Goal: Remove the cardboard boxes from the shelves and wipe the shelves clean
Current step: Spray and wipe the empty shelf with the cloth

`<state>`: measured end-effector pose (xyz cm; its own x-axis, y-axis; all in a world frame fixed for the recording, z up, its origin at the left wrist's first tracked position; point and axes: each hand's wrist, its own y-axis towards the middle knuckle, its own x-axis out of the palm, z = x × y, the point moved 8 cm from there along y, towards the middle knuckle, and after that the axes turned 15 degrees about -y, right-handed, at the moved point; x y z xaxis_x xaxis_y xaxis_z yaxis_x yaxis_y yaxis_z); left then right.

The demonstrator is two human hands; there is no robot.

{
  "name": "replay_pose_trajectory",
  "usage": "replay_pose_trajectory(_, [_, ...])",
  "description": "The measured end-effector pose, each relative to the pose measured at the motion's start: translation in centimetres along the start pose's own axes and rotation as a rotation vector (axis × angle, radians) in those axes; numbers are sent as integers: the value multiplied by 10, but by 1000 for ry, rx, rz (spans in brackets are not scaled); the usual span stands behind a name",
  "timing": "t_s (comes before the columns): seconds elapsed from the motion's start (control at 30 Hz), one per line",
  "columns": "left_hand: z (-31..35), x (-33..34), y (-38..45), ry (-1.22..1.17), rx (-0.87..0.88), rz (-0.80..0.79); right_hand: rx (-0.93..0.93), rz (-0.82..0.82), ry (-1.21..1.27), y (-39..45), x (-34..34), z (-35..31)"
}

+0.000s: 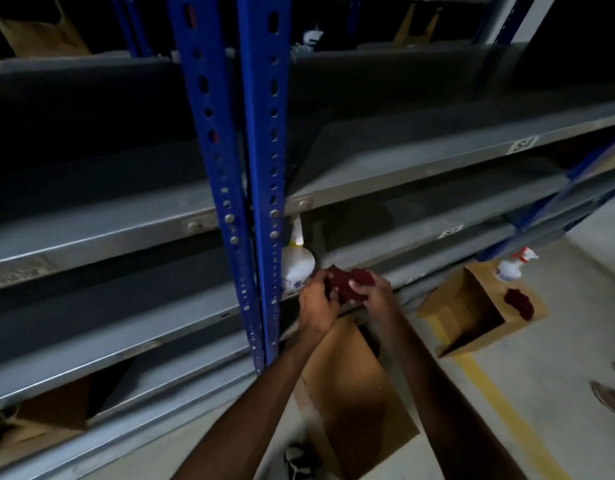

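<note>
both hands bunch a dark red cloth in front of the grey metal shelves.

the left hand [318, 301] and right hand [371, 292] each pinch the dark red wiping cloth [351, 282], fingers curled round its edges, just beside a white spray bottle [296, 263] standing on the grey metal shelf [437, 168]. two open brown cardboard boxes [354, 393] [472, 306] sit on the floor, off the shelves; others, dim and blurred, seem to remain low at left. folding the cloth into a flat pad first would give even, full-width strokes.
</note>
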<state>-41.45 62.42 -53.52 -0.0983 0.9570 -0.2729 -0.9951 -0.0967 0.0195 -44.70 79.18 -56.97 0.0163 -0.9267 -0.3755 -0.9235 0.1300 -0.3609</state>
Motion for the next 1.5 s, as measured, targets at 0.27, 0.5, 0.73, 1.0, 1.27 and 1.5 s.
replay_pose_trajectory(0.27, [8, 44, 33, 289, -120, -9, -156, 47, -21, 71, -5, -30])
replay_pose_trajectory(0.5, [-4, 62, 49, 565, -243, -81, -425, 224, -644, 81, 7, -43])
replay_pose_trajectory(0.73, [10, 56, 79, 814, -123, -144, -722, 269, -908, 65, 11, -58])
replay_pose_trajectory(1.0, [17, 53, 95, 961, -120, -217, -740, 224, -1049, 57, 11, -51])
replay_pose_trajectory(1.27, [18, 42, 70, 871, -69, -185, -662, 343, -1167, 31, 10, -48])
replay_pose_trajectory(1.5, [-11, -18, -15, 863, 63, -217, -654, 38, -1121, -43, 93, 4])
